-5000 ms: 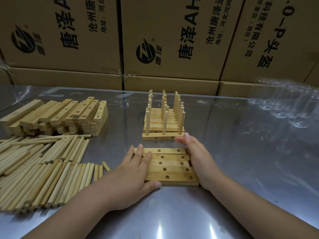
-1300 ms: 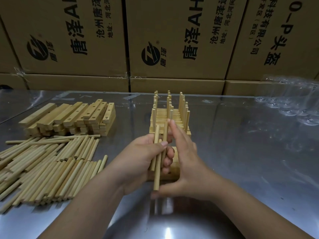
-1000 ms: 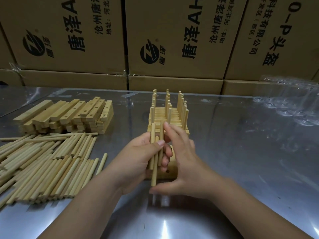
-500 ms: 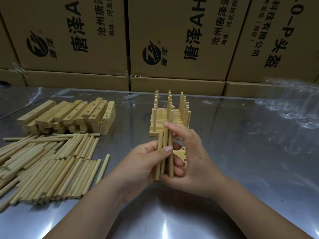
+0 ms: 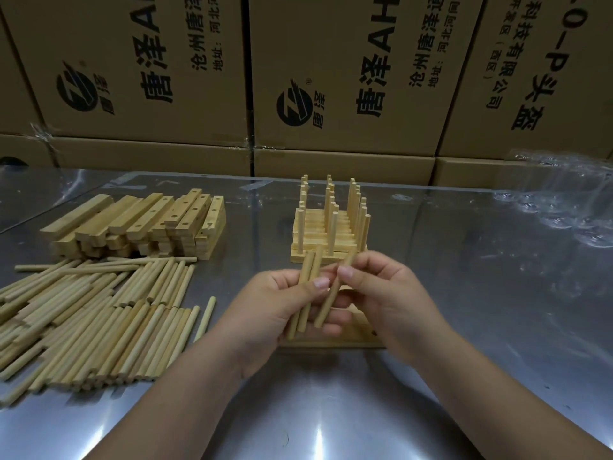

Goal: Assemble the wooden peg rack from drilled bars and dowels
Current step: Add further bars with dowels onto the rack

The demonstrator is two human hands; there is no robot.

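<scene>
Your left hand (image 5: 275, 310) grips two dowels (image 5: 306, 270); your right hand (image 5: 384, 293) pinches a third dowel (image 5: 326, 307) above the drilled bars (image 5: 348, 341) lying beneath both hands; pull it clear, stand it square over one hole, press straight down.

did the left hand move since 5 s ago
Yes. The left hand has lifted off the flat bars in front of the finished rack and now grips dowels above them.

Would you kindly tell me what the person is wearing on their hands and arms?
Both are bare: the left hand and right hand wear no gloves, and no rings show. The left forearm and right forearm are uncovered to the frame's edge, with no sleeve, watch or bracelet in view.
</scene>
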